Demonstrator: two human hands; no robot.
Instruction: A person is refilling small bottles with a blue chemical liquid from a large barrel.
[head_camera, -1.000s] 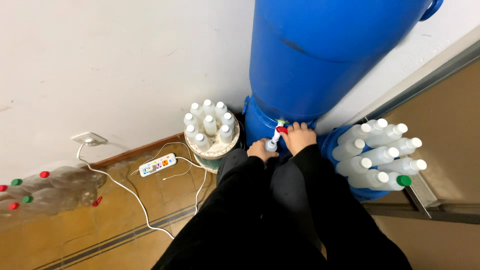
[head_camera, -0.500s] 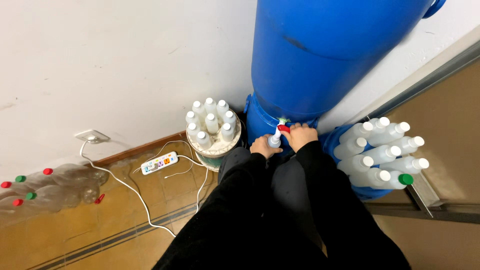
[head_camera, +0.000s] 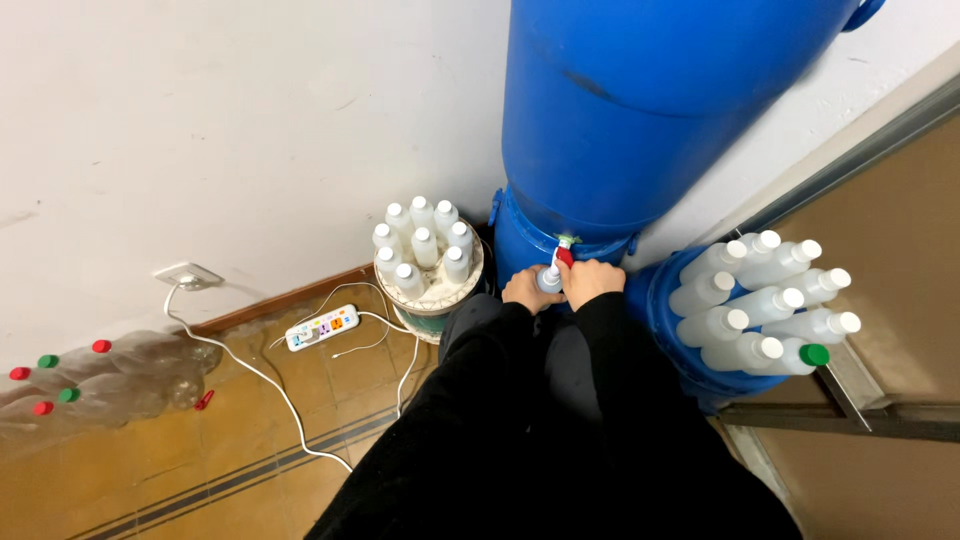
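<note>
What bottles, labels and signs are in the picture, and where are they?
White-capped bottles: upright in a round pale tub left of the barrel.
Cloudy white bottles: lying in a blue tub on the right, one green cap.
Clear bottles: far left, red and green caps.
Power strip: white, coloured label.
No signs or screens.

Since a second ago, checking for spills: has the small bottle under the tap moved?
No. The small bottle stays under the red tap of the blue drum.

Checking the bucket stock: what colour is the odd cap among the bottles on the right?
Green cap, best seen in the head view.
</note>
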